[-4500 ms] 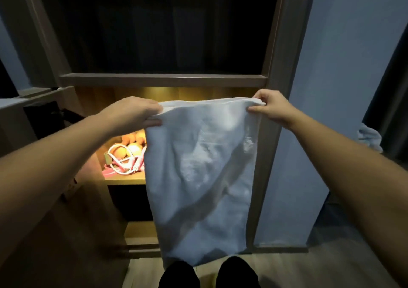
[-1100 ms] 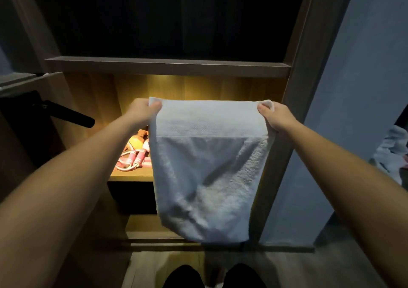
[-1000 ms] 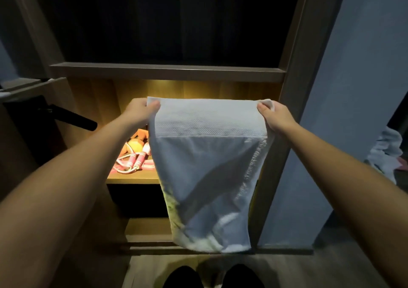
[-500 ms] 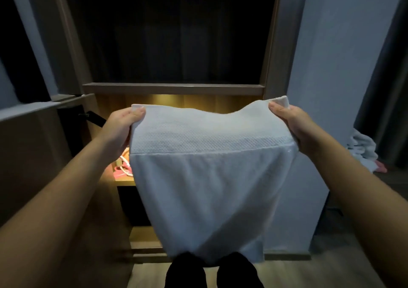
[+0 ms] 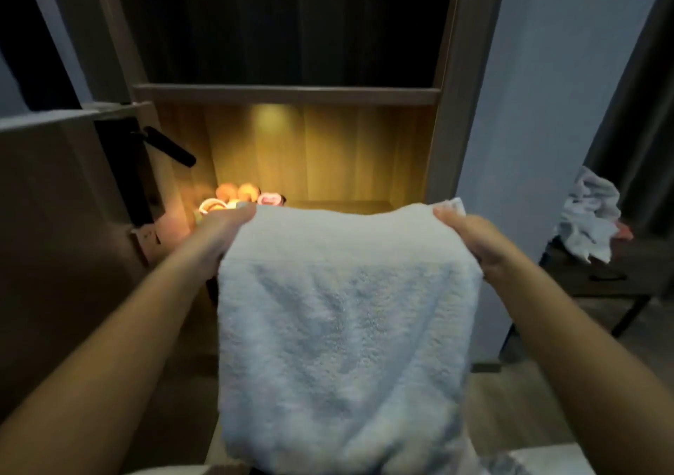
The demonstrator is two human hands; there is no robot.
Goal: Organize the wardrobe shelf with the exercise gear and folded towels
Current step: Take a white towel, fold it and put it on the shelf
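Observation:
I hold a white towel (image 5: 343,328) spread out in front of the lit wardrobe shelf (image 5: 343,203). My left hand (image 5: 222,234) grips its upper left corner and my right hand (image 5: 470,237) grips its upper right corner. The towel's top edge tilts away from me and the rest hangs down toward my body, hiding the shelf's front edge. At the shelf's left end lies the exercise gear (image 5: 237,197): orange balls and pink and white pieces, partly hidden behind my left hand.
A dark compartment (image 5: 291,22) lies above the lit shelf. An open wardrobe door with a black handle (image 5: 169,146) stands at the left. A pale wall panel (image 5: 539,110) is at the right, with a crumpled white cloth (image 5: 589,215) on a dark table beyond it.
The towel has swung up from hanging vertically to lying more flat toward me. My hands have lowered with it toward the shelf, and the view has tilted down.

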